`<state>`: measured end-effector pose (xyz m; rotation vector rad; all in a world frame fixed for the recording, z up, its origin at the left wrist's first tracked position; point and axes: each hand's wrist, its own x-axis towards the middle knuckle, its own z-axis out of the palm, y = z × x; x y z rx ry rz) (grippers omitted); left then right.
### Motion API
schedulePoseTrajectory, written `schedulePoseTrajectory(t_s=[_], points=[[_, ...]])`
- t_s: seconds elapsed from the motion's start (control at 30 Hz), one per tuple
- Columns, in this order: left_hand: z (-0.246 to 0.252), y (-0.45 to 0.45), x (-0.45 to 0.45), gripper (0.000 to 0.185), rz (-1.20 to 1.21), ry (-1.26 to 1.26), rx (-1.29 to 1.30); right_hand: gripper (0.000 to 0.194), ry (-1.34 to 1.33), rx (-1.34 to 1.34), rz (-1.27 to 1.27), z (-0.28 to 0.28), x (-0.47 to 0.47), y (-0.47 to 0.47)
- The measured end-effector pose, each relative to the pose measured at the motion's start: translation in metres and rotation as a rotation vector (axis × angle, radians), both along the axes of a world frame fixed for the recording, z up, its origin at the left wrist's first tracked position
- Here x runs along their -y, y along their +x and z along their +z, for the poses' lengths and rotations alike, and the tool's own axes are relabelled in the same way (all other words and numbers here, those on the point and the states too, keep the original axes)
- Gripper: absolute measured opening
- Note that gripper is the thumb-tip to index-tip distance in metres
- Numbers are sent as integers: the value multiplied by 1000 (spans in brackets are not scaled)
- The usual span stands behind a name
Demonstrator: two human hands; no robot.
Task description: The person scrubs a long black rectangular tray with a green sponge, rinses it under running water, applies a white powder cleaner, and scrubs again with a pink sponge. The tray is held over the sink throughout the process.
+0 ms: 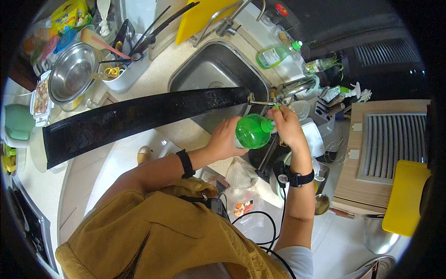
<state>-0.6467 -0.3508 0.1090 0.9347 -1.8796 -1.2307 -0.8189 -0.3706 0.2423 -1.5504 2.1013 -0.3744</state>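
Note:
My left hand [228,137] is wrapped around a green plastic bottle [253,132] of liquid, held tilted near the sink's front right corner. Beside the bottle's neck, my right hand [285,123] has its fingers closed around a small green piece, perhaps the cap; the fingers hide most of it. A long black flat panel [146,118], wet or greasy in patches, lies across the stainless steel sink [209,66] and reaches left over the counter. Its right end is by a metal faucet part [261,102], just behind my hands.
A second green bottle [273,57] stands behind the sink. At left are a steel bowl [73,73] and a white utensil holder [127,75]. A knife block [324,108] and containers crowd the right. Black cables [273,223] hang below my right wrist.

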Motion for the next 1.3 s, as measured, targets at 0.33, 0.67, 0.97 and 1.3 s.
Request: schedulePoseTrajectory(t_s=[0.33, 0.67, 0.97, 1.3], points=[[56, 19, 2, 67, 56, -338, 33, 18, -93, 376, -180, -6, -19, 16], [51, 5, 17, 40, 33, -2, -177, 24, -58, 758, -41, -21, -25, 43], [27, -4, 23, 30, 40, 270, -318, 36, 4, 1061, 71, -30, -23, 22], [32, -2, 23, 26, 115, 401, -260, 42, -94, 930, -537, -107, -8, -46]])
